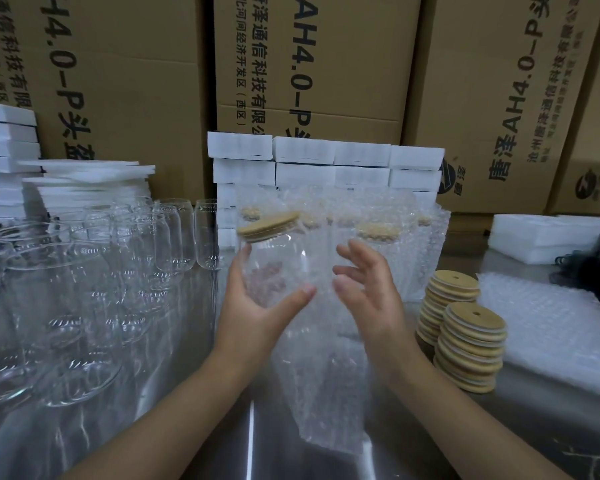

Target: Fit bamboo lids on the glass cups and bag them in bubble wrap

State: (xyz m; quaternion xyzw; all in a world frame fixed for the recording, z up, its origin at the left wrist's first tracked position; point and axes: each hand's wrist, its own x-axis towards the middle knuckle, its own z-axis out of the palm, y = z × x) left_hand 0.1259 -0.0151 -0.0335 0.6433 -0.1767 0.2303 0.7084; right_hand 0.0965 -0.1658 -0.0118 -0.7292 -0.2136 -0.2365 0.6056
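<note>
My left hand grips a clear glass cup from below and behind, held up over the steel table. A bamboo lid sits tilted on the cup's mouth. My right hand is beside the cup with its fingers spread, against a bubble wrap bag that hangs down to the table. Whether those fingers pinch the bag is unclear. Two stacks of bamboo lids stand to the right. Several bare glass cups crowd the left of the table.
Bagged, lidded cups stand behind my hands before white foam boxes. Flat bubble wrap bags lie at right, foam sheets behind them. Large cardboard cartons wall the back. More foam pieces are stacked at left.
</note>
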